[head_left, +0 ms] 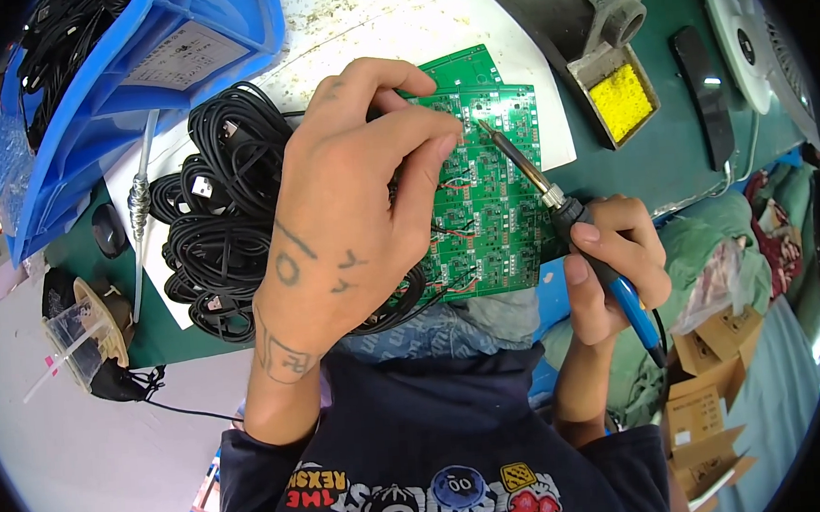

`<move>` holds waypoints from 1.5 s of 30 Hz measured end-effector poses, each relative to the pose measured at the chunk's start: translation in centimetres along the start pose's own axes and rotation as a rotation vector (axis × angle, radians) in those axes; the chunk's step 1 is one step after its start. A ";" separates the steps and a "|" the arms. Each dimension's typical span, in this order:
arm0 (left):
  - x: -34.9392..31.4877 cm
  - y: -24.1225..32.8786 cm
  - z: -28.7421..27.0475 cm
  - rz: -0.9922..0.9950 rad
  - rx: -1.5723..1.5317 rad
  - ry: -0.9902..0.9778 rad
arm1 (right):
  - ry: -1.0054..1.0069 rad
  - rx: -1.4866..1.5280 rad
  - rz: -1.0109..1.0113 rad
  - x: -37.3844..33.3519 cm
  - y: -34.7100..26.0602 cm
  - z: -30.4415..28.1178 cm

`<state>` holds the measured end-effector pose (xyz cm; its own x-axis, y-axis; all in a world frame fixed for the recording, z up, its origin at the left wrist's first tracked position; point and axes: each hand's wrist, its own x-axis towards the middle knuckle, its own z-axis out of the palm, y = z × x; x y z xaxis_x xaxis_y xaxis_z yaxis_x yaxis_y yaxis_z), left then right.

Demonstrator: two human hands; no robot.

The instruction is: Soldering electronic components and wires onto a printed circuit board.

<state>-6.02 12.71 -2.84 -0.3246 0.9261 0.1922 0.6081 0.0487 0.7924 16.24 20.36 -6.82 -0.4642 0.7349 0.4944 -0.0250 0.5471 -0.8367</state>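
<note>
At the far left edge of the green workbench [676,160] a clear plastic cup [76,344] sits beside a spool, and above it a blue plastic bin [150,70] holding black cables overhangs the bench's upper left corner. Just right of the bin, a pile of coiled black cables [224,206] lies on a white sheet [340,30] that covers the middle of the bench.

The left hand [350,203] rests over the cables and the left part of a green circuit board panel [492,209], which lies at the near edge of the bench, in front of the person. Its fingers are drawn together, index and thumb pinched down on something small at the board; what they grip is hidden.

To the right, the right hand [617,262] has its fingers wrapped tight around the blue handle of a soldering iron [557,205], whose metal tip slants up and left and meets the board just beside the left fingertips.

Further right, toward the far edge, a metal stand with a yellow sponge [621,102] sits near a black slab-shaped object [704,97] and a white fan [744,43]. Cardboard boxes [706,407] lie below the bench's right end.
</note>
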 end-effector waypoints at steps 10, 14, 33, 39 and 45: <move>0.7 0.8 0.0 -0.063 0.062 -0.019 | 0.002 0.002 0.000 0.0 0.0 0.0; 1.0 1.2 0.0 -0.087 0.124 -0.023 | -0.007 0.000 -0.002 0.0 0.0 -0.1; 1.5 1.6 0.1 -0.129 0.205 -0.065 | -0.063 -0.021 0.042 0.2 -0.6 0.0; 1.5 1.7 0.0 -0.125 0.191 -0.058 | -0.063 -0.008 0.026 0.2 -0.4 0.0; 1.5 1.7 0.3 -0.108 0.220 -0.063 | -0.104 -0.010 -0.019 0.3 -0.3 0.0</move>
<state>-5.31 14.27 -1.39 -0.3548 0.9322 0.0715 0.7173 0.2224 0.6603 16.14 20.44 -6.43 -0.5534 0.6791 0.4823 -0.0263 0.5645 -0.8250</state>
